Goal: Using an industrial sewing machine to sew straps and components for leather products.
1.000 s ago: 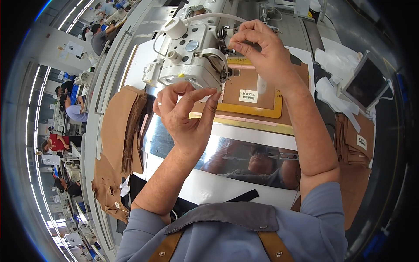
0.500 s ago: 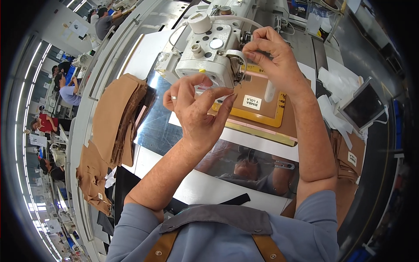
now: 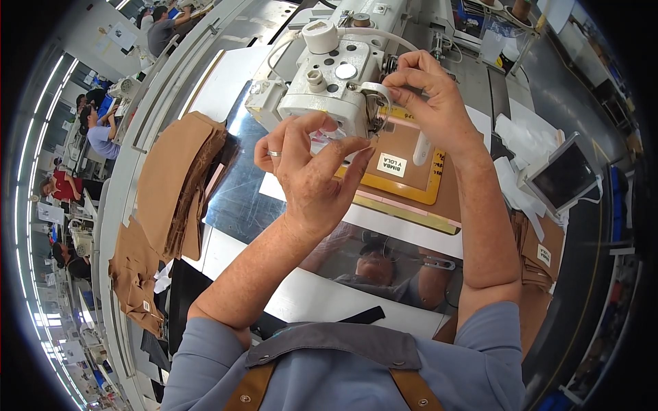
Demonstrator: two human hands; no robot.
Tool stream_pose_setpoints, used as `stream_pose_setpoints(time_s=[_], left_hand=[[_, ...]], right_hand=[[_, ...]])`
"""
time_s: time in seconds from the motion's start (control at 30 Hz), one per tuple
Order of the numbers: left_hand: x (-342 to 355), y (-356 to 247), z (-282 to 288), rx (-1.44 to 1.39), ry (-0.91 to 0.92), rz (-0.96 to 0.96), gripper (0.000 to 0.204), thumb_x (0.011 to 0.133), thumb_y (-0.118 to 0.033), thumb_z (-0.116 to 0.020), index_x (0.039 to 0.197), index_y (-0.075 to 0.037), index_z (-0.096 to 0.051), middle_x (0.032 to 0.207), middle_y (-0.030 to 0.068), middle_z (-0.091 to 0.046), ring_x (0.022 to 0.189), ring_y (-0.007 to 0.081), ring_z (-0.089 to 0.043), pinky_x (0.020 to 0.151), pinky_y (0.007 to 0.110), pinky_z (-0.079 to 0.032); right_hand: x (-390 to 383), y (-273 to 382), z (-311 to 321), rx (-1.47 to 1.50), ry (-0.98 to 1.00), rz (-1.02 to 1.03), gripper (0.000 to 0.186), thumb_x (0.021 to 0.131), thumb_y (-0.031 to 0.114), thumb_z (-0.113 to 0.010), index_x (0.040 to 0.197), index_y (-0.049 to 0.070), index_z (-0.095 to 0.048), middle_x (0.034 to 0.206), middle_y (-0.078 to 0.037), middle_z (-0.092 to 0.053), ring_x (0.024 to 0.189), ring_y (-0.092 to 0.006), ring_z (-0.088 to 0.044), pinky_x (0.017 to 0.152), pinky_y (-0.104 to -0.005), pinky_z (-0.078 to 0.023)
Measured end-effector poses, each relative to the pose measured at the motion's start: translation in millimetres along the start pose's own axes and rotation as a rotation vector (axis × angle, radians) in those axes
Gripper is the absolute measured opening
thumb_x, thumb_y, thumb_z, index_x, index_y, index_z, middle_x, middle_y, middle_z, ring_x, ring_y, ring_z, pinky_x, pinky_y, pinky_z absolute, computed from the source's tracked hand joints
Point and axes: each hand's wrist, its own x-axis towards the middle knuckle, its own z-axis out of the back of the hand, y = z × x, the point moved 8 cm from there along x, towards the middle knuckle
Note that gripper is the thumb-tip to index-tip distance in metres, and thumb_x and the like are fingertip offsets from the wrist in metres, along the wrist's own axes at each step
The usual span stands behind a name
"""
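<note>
The white head of a sewing machine (image 3: 319,99) stands in front of me. My left hand (image 3: 308,175) is at the lower front of the head, thumb and forefinger pinched together near the needle area; whatever lies between them is too fine to make out. Higher up, my right hand (image 3: 435,103) pinches beside the thread guides on the head's right side, its fingertips close to the metal parts. Any thread there cannot be told clearly. Beneath both hands lies a yellow frame (image 3: 411,194) around a brown panel (image 3: 411,140) with a white label (image 3: 391,164).
A stack of brown pieces (image 3: 175,178) lies left, with crumpled brown pieces (image 3: 133,274) nearer me. On the right are a tilted screen (image 3: 565,168), white scraps (image 3: 517,137) and more brown labelled pieces (image 3: 538,250). A shiny metal plate (image 3: 384,264) lies in front. Other people work far left.
Both hands keep nearly the same pinched poses at the machine head. My right hand has shifted slightly downward, and the whole view has moved a little.
</note>
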Motion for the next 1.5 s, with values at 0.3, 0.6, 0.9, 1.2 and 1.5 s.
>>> stream_pose_setpoints(time_s=[0.3,0.6,0.9,1.2,1.5], left_hand=[[8.6,-1.3,1.5,0.083,-0.090,-0.066,0.018,0.067,-0.023,-0.089,0.079,-0.024,-0.076,0.123,0.0003,-0.059,0.122,0.0230,-0.045,0.096,0.045,-0.020],[14.6,-2.6,-1.6,0.093,-0.105,-0.070,0.020,0.064,-0.021,-0.089,0.078,-0.024,-0.075,0.129,0.0006,-0.058,0.126,0.0242,-0.044,0.099,0.046,-0.018],[3.5,-3.1,-6.6,0.046,-0.051,-0.035,0.021,0.065,-0.021,-0.090,0.078,-0.024,-0.074,0.130,0.0023,-0.057,0.127,0.0250,-0.044,0.099,0.047,-0.018],[2.2,-0.3,-6.0,0.033,-0.033,-0.017,0.020,0.066,-0.019,-0.089,0.078,-0.024,-0.073,0.132,0.0028,-0.056,0.129,0.0255,-0.043,0.099,0.047,-0.019],[3.3,-0.9,-4.3,0.028,-0.051,-0.025,0.024,0.062,-0.018,-0.090,0.079,-0.024,-0.074,0.132,0.0028,-0.058,0.127,0.0260,-0.045,0.101,0.045,-0.020]], right_hand=[[-0.3,-3.8,-0.7,0.045,-0.004,-0.002,0.014,0.088,0.005,-0.071,0.103,0.003,-0.074,0.106,-0.004,-0.057,0.097,-0.0173,-0.060,0.085,-0.0305,-0.053],[2.2,-3.9,3.1,0.058,0.011,0.007,0.013,0.088,0.007,-0.073,0.101,0.003,-0.075,0.105,-0.004,-0.057,0.097,-0.0179,-0.060,0.087,-0.0310,-0.051],[0.1,-9.8,2.5,0.108,-0.002,-0.039,0.015,0.090,0.012,-0.073,0.102,0.003,-0.074,0.104,-0.002,-0.056,0.098,-0.0140,-0.059,0.089,-0.0287,-0.050],[-0.8,-7.6,2.3,0.054,-0.002,-0.043,0.016,0.089,0.013,-0.075,0.101,0.002,-0.074,0.102,-0.001,-0.053,0.102,-0.0142,-0.057,0.092,-0.0278,-0.048],[-1.9,-3.6,2.1,0.029,-0.004,0.004,0.017,0.088,0.012,-0.075,0.102,0.002,-0.074,0.102,-0.001,-0.054,0.101,-0.0145,-0.057,0.092,-0.0282,-0.048]])
